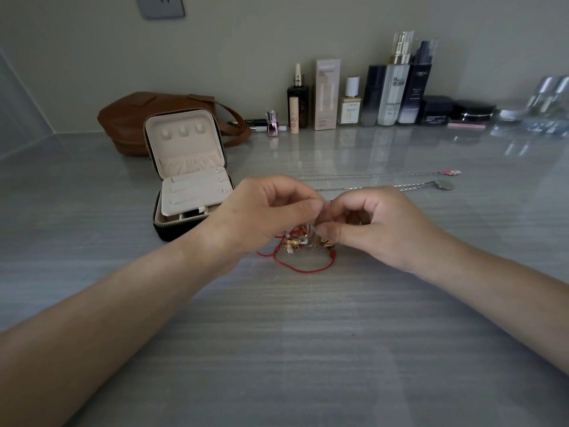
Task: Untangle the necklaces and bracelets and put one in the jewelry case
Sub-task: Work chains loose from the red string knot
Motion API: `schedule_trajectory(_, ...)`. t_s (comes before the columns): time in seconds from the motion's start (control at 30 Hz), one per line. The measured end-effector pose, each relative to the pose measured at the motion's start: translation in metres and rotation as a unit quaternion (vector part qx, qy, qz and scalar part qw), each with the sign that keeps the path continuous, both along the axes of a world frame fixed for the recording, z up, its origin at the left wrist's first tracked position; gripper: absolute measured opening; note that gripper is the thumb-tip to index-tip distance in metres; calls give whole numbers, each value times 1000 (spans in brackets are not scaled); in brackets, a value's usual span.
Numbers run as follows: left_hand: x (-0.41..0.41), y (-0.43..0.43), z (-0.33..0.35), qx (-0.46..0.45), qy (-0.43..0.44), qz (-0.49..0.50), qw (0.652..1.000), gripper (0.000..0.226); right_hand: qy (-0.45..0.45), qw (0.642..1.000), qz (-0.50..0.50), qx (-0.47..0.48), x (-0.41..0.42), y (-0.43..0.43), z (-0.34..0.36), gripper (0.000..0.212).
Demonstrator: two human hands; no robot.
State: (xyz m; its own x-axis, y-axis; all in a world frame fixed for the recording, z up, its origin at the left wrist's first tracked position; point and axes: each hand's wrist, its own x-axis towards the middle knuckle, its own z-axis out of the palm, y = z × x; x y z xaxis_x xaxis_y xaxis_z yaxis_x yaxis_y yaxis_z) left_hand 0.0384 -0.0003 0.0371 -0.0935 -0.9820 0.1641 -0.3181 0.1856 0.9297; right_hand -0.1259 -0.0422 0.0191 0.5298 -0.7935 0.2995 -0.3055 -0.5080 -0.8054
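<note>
A tangle of red cord bracelets with small gold charms (pixel 300 246) hangs from my fingers down onto the grey table. My left hand (pixel 264 211) and my right hand (pixel 378 223) meet above it, fingertips pinching the top of the tangle between them. The open jewelry case (pixel 187 180), black outside with a cream lining, stands just left of my left hand, lid upright. Two silver chain necklaces lie stretched out behind my hands: one with a red tag (pixel 385 174), one with a round pendant (pixel 443 184).
A brown leather bag (pixel 132 115) sits behind the case. Several cosmetic bottles and jars (pixel 385 97) line the wall at the back right, with clear containers (pixel 545 103) at the far right. A wall socket (pixel 160 6) is at the top left.
</note>
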Motion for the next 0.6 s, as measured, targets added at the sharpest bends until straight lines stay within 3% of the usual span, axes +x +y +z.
schedule_trajectory(0.43,7,-7,-3,-3,-34,62,998,15,-29,996,-72,46,-10,-7,15,5)
schedule_trajectory(0.6,7,-7,-5,-25,-72,32,997,8,-47,992,-42,111,-10,-8,16,21)
